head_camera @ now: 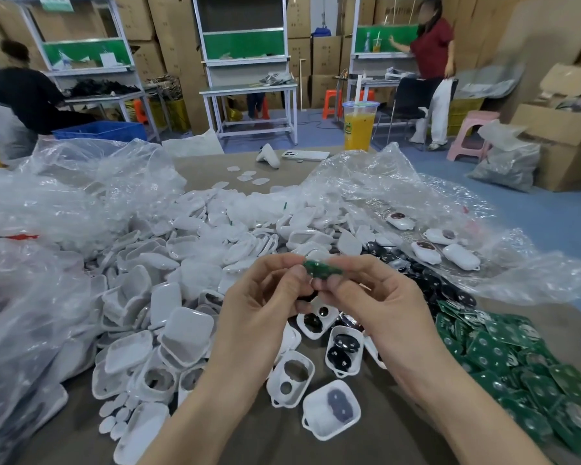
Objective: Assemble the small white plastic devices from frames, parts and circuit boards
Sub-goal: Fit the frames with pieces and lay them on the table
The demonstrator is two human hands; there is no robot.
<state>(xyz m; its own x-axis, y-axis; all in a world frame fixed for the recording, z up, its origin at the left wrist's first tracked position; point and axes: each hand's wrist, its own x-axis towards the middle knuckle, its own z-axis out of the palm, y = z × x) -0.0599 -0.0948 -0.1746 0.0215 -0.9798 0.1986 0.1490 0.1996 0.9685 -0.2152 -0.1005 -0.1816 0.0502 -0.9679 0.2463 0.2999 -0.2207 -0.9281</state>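
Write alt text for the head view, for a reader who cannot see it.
The left hand and right hand together pinch a small green circuit board above a table. White plastic frames lie heaped at left and in front, and a pile of green boards lies at right.

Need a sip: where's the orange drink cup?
Head view: the orange drink cup stands at the far edge of the table, right of centre, right of the white phone.

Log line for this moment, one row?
left hand: pinches circuit board | right hand: pinches same board | white frames: on table, below hands
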